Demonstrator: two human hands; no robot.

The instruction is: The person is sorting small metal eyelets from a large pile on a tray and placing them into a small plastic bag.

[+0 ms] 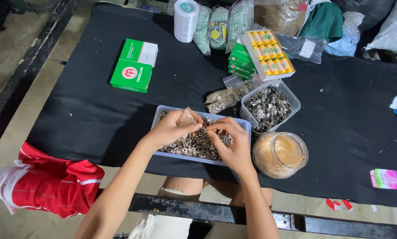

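Black counter [87, 110]: left hand [172, 128] pinches a small clear bag [187, 118]; right hand [231, 141] fingers curl into the tray [163, 116] of metal rings, contents hidden.

Black cloth-covered table [74, 115] on a dark metal frame [207, 212], over pale, worn concrete floor [12, 40].

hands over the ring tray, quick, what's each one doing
left hand: closed on a small clear bag.
right hand: fingers pinched at metal rings, hold unclear.
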